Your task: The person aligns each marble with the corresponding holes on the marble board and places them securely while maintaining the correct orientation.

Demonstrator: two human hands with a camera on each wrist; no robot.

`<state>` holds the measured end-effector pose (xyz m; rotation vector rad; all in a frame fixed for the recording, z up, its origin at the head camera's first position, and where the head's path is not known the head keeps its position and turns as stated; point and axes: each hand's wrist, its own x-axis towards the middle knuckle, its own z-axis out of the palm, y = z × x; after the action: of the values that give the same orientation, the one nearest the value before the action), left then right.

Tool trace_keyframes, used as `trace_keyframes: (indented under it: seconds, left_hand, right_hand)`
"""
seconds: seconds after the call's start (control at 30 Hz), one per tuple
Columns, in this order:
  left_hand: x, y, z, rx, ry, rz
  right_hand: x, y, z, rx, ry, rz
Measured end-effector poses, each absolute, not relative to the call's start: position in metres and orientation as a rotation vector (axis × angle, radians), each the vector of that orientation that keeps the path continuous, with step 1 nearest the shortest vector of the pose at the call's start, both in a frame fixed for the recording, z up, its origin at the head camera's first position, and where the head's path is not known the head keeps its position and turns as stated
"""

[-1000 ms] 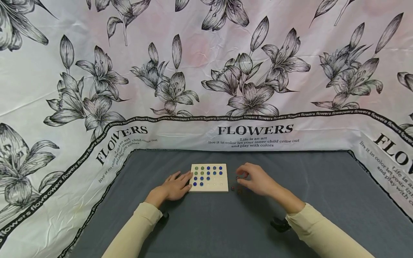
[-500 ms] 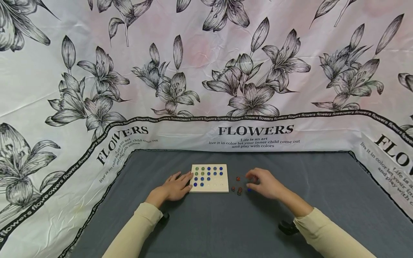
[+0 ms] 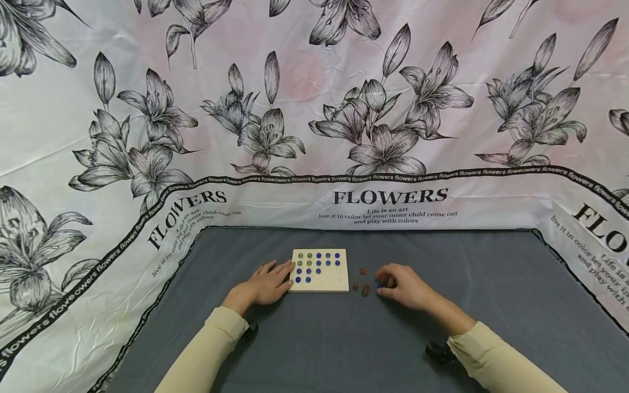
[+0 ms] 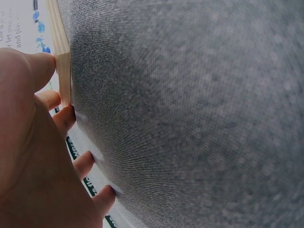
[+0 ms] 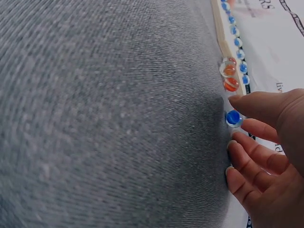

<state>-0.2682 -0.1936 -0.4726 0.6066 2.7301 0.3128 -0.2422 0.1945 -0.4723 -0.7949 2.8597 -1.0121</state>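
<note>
In the head view my left hand (image 3: 267,285) rests at the left edge of a pale wooden board (image 3: 331,281), fingers spread. Its thumb touches the board's edge in the left wrist view. Green and blue marbles sit in rows in the board's hollows; several hollows at the lower right hold none. My right hand (image 3: 405,286) is low over the cloth, right of the board. Between its thumb and index finger is a blue marble (image 5: 233,118); the index fingertip is right at it, and a small gap shows below the thumb. The other fingers are loosely bent.
Several reddish-orange marbles (image 3: 366,290) lie between the board and my right hand, one of them (image 3: 363,271) farther back. A dark grey cloth (image 3: 314,338) covers the surface. Behind it hangs a white flower-printed cloth (image 3: 275,207).
My right hand has moved right, away from the reddish marbles, and come down around the blue marble. My left hand and the board have stayed put.
</note>
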Motion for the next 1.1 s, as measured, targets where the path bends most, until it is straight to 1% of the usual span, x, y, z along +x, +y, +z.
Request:
trace_keyframes:
  seconds: [0.33,1.1]
  left_hand:
    - [-0.2651,-0.1912,-0.4645,0.626,2.738,0.297]
    - [-0.2645,-0.1914,-0.4639,0.622,2.734,0.310]
  right_hand:
    - [-0.2420,0.1930,-0.4741,-0.788,2.877,-1.016]
    - [-0.2439,0.1942,-0.4756,-0.817,2.869,-1.037]
